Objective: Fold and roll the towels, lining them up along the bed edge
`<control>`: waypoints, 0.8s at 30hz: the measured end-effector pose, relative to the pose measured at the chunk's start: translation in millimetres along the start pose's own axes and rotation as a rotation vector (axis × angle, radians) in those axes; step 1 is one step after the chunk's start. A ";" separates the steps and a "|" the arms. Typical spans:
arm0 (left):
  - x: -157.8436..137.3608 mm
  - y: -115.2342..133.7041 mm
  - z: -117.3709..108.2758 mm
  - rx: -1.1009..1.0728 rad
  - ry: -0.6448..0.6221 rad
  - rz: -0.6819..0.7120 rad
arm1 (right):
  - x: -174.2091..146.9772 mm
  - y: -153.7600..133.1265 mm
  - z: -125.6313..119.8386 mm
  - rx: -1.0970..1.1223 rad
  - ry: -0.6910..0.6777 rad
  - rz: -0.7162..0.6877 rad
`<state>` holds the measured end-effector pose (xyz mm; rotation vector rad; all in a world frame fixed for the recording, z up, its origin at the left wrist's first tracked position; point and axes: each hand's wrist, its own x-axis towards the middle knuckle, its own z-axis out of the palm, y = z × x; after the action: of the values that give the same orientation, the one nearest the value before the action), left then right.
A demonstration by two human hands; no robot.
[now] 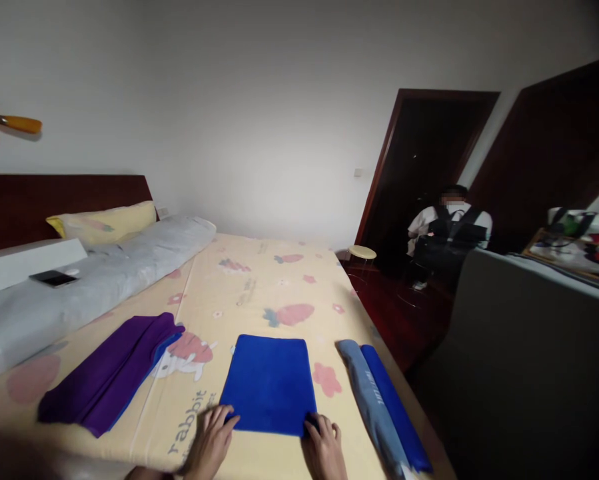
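Observation:
A blue towel [272, 383], folded into a flat rectangle, lies on the bed in front of me. My left hand [215, 433] has its fingers closed at the towel's near left corner. At the near right corner, my right hand [325, 440] pinches the edge between thumb and fingers. To the left lies a loose pile of purple towels [112, 370] with a blue edge showing underneath. Over on the right, a grey-blue roll of cloth [374, 403] with pale lettering rests beside a narrow blue roll [396, 407].
The bed's yellow sheet [249, 290] has carrot and rabbit prints. Along its left side are a plastic-wrapped bundle [144, 257], a phone [53, 279], a white box [32, 260] and a pillow [112, 223]. Beyond the right edge are a stool [362, 253], a seated person [452, 230] and a dark panel [524, 360].

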<state>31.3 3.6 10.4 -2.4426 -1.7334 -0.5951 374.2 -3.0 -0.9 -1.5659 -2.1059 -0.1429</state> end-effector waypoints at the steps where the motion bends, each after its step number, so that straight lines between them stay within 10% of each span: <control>1: 3.4 2.5 -5.8 -0.030 -0.029 -0.012 | 4.0 -2.7 -5.7 0.038 -0.022 0.018; 12: 18.6 4.7 -46.5 -0.167 -0.376 -0.205 | 26.3 -17.6 -30.8 0.057 -0.206 0.191; 19: 21.6 21.0 -21.4 0.056 -0.309 -0.251 | 15.9 -16.6 15.7 -0.042 0.031 0.035; 24: 23.7 66.9 14.6 -0.076 -0.286 -0.014 | 7.8 -40.2 64.9 0.007 0.061 -0.081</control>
<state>103.6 5.3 15.6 -2.6819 -1.8583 -0.3297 314.0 14.8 -45.1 -1.4545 -2.1211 -0.2086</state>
